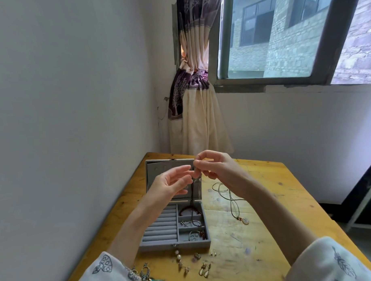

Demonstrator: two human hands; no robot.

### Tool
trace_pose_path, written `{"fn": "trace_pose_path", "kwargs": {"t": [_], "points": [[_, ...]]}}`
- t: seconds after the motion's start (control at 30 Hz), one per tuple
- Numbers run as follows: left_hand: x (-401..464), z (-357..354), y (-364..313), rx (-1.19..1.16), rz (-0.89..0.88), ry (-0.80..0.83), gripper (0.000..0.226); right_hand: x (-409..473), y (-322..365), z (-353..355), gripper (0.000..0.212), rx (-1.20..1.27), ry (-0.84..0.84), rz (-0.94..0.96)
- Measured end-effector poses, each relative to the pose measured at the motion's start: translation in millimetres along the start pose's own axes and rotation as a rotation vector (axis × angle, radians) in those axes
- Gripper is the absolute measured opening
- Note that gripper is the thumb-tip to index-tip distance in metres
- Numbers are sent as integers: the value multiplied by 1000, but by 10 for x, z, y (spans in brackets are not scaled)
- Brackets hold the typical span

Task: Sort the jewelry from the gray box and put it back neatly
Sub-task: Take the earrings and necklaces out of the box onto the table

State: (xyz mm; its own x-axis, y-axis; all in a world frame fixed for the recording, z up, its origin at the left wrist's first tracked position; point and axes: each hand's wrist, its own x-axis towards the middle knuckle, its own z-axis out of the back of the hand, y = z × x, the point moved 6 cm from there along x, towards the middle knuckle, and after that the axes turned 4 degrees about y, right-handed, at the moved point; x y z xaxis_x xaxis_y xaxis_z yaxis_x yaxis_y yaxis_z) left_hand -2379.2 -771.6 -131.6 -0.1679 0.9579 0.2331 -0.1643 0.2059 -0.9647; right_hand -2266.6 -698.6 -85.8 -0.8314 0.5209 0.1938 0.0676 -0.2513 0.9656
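The gray jewelry box [156, 245] stands open on the wooden table [257, 238], its lid upright behind my hands. My right hand [215, 167] pinches the top of a thin dark cord necklace [192, 200] that hangs down into the box's upper right compartment. My left hand [171, 184] is held up beside it, fingers loosely spread, its fingertips close to the cord; contact is unclear. A red cord bracelet [190, 210] and small silver pieces [193, 235] lie in the right compartments. The ring rolls [160, 225] on the left hold nothing.
A cord necklace with a pale pendant [245, 221] lies on the table right of the box. Several earrings [202, 268] are scattered in front of the box, and feathered ones [147, 278] lie by my left sleeve. A wall runs along the table's left side.
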Motion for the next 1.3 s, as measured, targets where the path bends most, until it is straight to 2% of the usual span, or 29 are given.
{"fn": "trace_pose_path", "kwargs": {"t": [0.2, 0.4, 0.6, 0.73, 0.87, 1.0, 1.1, 1.2, 1.3], "points": [[-27, -115, -7, -30, 36, 75, 28, -13, 61, -8, 9, -59, 1, -18], [-37, -142, 37, -55, 76, 67, 23, -56, 24, 25, 10, 118, 36, -48], [-82, 36, 54, -275, 104, 55, 13, -102, -116, 120, 12, 215, 0, -92], [-82, 281, -33, -286, 57, -28, 11, -157, -258, 145, 5, 205, 26, -143], [-44, 370, -132, -437, 46, -36, 7, -219, -418, 143, 14, 167, 20, -193], [8, 290, -206, -249, 52, -82, 7, -279, -575, 136, 14, 141, -25, -249], [53, 185, -281, -95, 29, -85, 7, -356, -676, 98, 14, 228, -6, -290], [69, 63, -323, -61, 16, -102, 6, -451, -731, 64, 18, 362, 5, -291], [45, -58, -337, -26, 0, -139, 5, -530, -766, 72, 14, 431, -59, -256]]}}
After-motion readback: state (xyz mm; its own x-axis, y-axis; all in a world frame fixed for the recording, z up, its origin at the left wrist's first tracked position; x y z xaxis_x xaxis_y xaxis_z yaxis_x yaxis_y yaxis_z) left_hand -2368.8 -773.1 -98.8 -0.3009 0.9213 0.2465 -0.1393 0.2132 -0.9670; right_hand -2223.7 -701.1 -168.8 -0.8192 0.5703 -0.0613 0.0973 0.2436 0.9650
